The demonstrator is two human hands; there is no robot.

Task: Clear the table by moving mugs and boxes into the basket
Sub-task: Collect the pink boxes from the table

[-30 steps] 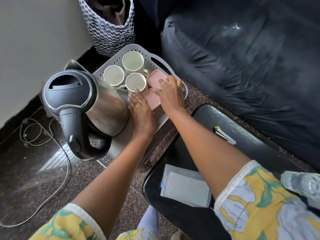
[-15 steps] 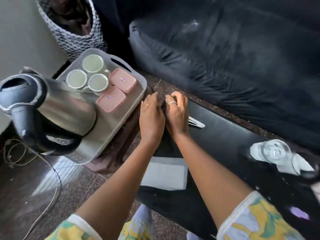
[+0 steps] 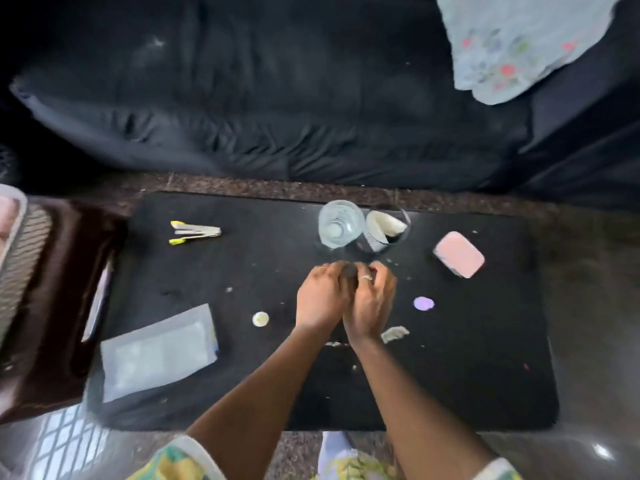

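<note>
My left hand (image 3: 322, 299) and my right hand (image 3: 372, 303) hover side by side over the middle of the black table (image 3: 263, 271), fingers loosely curled, with nothing visibly held. Just beyond the fingertips stand a clear glass (image 3: 337, 223) and a dark cup (image 3: 388, 232) with white paper inside. A pink box (image 3: 459, 254) lies on the table to the right of my right hand. The basket (image 3: 15, 237) shows only as a blurred grey rim at the far left edge, with something pink inside it.
A yellow-tipped stapler (image 3: 194, 233) lies at the table's back left and a grey packet (image 3: 157, 351) at the front left. Small caps, one pale (image 3: 260, 319) and one purple (image 3: 423, 303), and crumbs dot the top. A dark sofa (image 3: 277, 98) runs behind.
Both hands left the pink boxes in the basket and swung right to the middle of the table. My view turned right, so the kettle, mugs and most of the basket are out of frame.
</note>
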